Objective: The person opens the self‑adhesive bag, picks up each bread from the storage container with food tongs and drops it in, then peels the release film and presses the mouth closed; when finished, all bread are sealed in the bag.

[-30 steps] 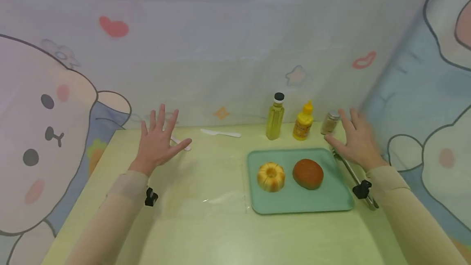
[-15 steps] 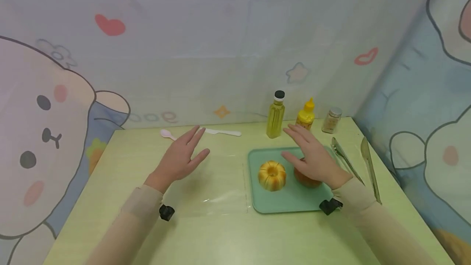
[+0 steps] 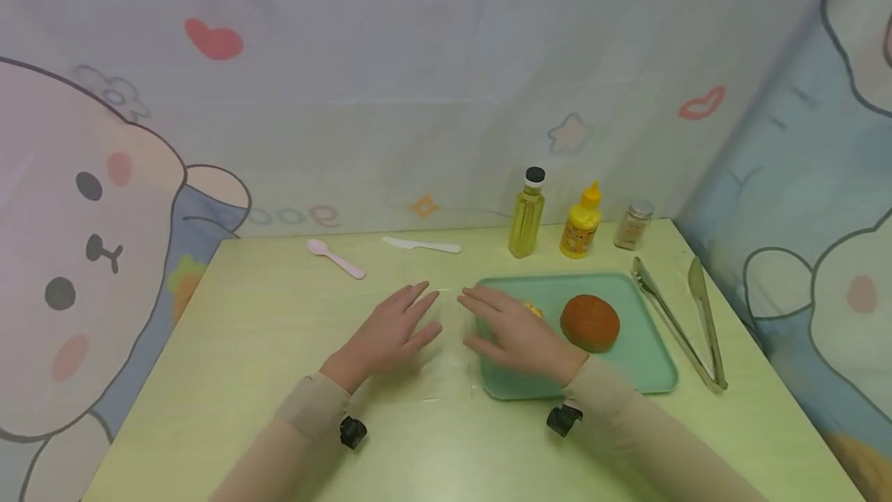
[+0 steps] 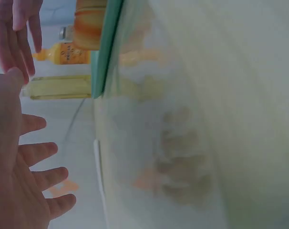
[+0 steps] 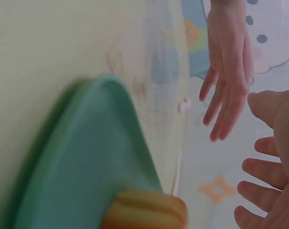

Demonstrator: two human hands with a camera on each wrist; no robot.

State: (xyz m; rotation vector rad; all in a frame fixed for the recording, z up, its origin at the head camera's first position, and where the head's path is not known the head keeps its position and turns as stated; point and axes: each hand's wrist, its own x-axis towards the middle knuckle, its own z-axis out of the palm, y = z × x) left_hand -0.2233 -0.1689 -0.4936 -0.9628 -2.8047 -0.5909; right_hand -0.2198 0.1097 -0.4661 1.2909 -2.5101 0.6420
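Observation:
My left hand (image 3: 386, 333) hovers above the table left of a green tray (image 3: 644, 374), fingers extended, holding nothing. Over the tray's left part is my right hand (image 3: 519, 334), also empty with straight fingers. It mostly covers a yellow ring-shaped cake (image 3: 533, 309) in the head view; the right wrist view shows that cake (image 5: 147, 210) on the tray. A brown round bun (image 3: 590, 323) lies on the tray right of my right hand. The two hands face each other with a small gap between the fingertips.
Behind the tray stand an oil bottle (image 3: 526, 213), a yellow squeeze bottle (image 3: 581, 221) and a small shaker jar (image 3: 633, 225). Metal tongs (image 3: 679, 331) lie to its right. A pink spoon (image 3: 337, 259) and a white knife (image 3: 422, 245) lie at the back.
Both hands have moved inward, toward each other, from wide apart. The right hand has passed from near the tongs, over the bun, to above the ring cake. The things on the table stay put.

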